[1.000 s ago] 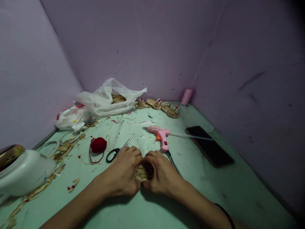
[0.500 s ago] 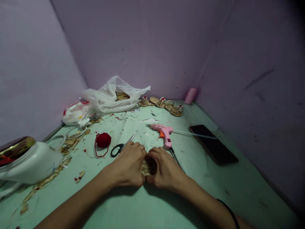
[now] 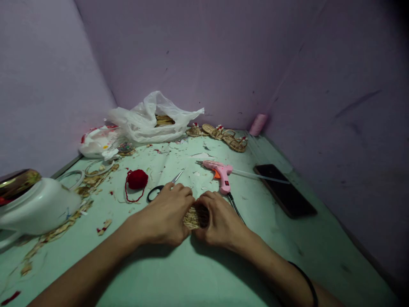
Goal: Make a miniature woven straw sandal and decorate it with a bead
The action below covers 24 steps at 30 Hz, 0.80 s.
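Red yarn (image 3: 137,179) is set ahead of the left hand (image 3: 169,214), maybe kept out of its way. Woven straw (image 3: 192,217) is gripped between both hands, perhaps so its curve is held. Past the right hand (image 3: 222,220), a pink glue gun (image 3: 225,171) is laid, likely within reach.

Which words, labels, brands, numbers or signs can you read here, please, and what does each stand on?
None can be read.
Pink glue gun: any mark on its switch is too small to read.
White-and-red packet: its markings are too blurred to read.
White container: bluish marks, no readable word.
Dark phone: no text shows.
Woven piece held by the left hand and right hand: no lettering shows.
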### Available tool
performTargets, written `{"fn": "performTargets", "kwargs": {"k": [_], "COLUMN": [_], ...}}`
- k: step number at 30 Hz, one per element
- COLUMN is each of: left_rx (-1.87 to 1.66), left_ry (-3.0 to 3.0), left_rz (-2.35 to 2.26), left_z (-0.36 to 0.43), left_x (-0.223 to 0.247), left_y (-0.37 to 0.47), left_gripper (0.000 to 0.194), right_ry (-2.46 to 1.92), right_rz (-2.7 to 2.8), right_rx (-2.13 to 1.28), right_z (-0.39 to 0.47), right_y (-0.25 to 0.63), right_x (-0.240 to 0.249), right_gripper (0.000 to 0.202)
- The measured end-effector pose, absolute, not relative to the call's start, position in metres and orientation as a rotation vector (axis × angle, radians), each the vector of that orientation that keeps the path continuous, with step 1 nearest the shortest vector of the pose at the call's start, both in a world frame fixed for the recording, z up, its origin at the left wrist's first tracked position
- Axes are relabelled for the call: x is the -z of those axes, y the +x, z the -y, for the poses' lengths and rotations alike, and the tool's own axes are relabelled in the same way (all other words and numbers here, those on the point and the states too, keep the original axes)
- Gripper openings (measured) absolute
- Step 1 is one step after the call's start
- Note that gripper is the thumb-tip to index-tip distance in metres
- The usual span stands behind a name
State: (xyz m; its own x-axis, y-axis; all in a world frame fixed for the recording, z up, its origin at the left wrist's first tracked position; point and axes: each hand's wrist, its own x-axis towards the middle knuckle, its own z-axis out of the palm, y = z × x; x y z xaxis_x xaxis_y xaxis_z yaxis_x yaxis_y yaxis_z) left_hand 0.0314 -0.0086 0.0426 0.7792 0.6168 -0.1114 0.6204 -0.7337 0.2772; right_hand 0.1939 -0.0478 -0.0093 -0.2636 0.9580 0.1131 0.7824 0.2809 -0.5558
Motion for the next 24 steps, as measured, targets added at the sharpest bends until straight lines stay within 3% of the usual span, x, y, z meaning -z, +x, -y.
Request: {"fn": "performTargets", "kwargs": {"k": [4,8,13,17,24], "left_rx": [-0.239,-0.437,-0.089,0.091,-0.028], "left_ry": [2.479,2.284,2.281,2.288,2.252], "left_rz": [-1.114,-1.301,-1.321,-1.397,-1.452], "left_z": [0.005,-0.005,-0.009,-0.009,-0.006], "left_x": [-0.068,-0.068,-0.047,-0.036,-0.033], "left_y": [-0.006,-0.022,-0.006,0.006,0.007], "left_gripper": [0.074,0.049,0.026,0.023,0.026], "right_ry": [-1.563,-1.586,-1.645,-1.629,-1.65], "right_rz": [2.133,2.137,2.166,2.189,2.198], "right_rx": [-0.555,-0.502,-0.452,-0.386,-0.368], "right_z": [0.05,0.052,0.051,0.052,0.051], "right_y": [0.195,0.192,0.188,0.187,0.187], "right_x": [0.008,0.006,0.005,0.007,0.006], "right_gripper": [0.026,0.029,0.028,0.027,0.025]}}
